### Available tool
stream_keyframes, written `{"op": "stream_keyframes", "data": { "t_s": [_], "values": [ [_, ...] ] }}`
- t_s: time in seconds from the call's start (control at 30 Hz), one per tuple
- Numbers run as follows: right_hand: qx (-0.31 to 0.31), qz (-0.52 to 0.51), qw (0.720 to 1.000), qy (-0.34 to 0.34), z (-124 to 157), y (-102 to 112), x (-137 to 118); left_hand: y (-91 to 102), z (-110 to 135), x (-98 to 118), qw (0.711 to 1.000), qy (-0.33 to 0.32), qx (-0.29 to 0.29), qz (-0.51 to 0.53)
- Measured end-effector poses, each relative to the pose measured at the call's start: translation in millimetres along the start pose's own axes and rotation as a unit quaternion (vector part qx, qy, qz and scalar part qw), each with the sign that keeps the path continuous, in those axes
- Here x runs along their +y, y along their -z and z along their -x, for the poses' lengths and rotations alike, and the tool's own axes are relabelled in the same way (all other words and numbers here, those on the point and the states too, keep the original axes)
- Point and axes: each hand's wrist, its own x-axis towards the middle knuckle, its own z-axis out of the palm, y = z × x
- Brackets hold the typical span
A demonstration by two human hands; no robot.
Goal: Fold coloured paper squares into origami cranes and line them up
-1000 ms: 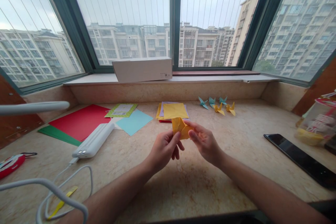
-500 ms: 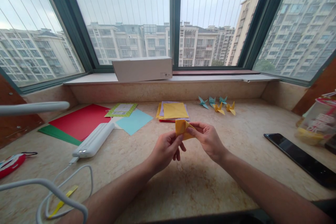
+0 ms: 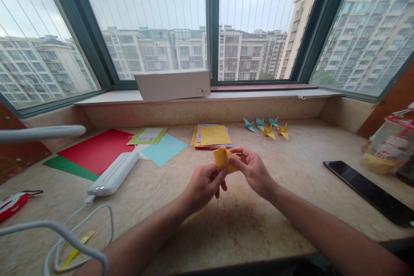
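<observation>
A small folded piece of yellow origami paper (image 3: 221,158) is held up above the counter between both hands. My left hand (image 3: 204,182) pinches its lower left part with thumb and fingers. On the other side, my right hand (image 3: 254,168) grips the right edge, its thumb pressed against the front. Fingers cover parts of the folds. Just behind lies a stack of square papers (image 3: 213,135), yellow on top. Farther right stand blue paper cranes (image 3: 259,123) and two yellow paper cranes (image 3: 268,132).
Red sheets (image 3: 97,151), a light blue sheet (image 3: 164,150) and a white power bank (image 3: 114,173) with a looping cable (image 3: 61,228) lie to the left. At right are a black phone (image 3: 368,192) and a plastic cup (image 3: 386,148). A white box (image 3: 173,85) rests on the sill.
The yellow paper has tilted, and its left part now stands at an angle to the rest. Both hands keep their grip. The whole view has shifted slightly.
</observation>
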Motion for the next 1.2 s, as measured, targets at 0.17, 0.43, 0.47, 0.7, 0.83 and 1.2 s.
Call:
{"op": "stream_keyframes", "data": {
  "t_s": [0.17,0.43,0.47,0.7,0.83,1.2],
  "values": [
    [-0.021,0.068,0.997,0.037,0.8,2.7,-0.7,4.1,1.1,3.6,0.997,-0.047,0.057,-0.017],
    [-0.081,0.202,0.974,0.069,6.6,6.9,3.0,8.6,-2.4,9.6,0.991,-0.025,0.105,0.077],
    [-0.076,0.208,0.972,0.076,6.9,6.7,2.9,8.3,-3.3,9.2,0.99,-0.017,0.104,0.091],
    [-0.059,0.157,0.983,0.069,7.9,1.3,-1.0,8.7,-8.4,5.2,0.986,-0.004,0.098,0.134],
    [-0.054,0.148,0.986,0.047,7.2,-0.1,-1.7,7.7,-7.8,5.9,0.986,-0.002,0.109,0.128],
    [-0.055,0.152,0.987,0.024,4.3,3.6,-0.9,8.6,-5.6,5.0,0.994,-0.007,0.1,0.037]
  ]
}}
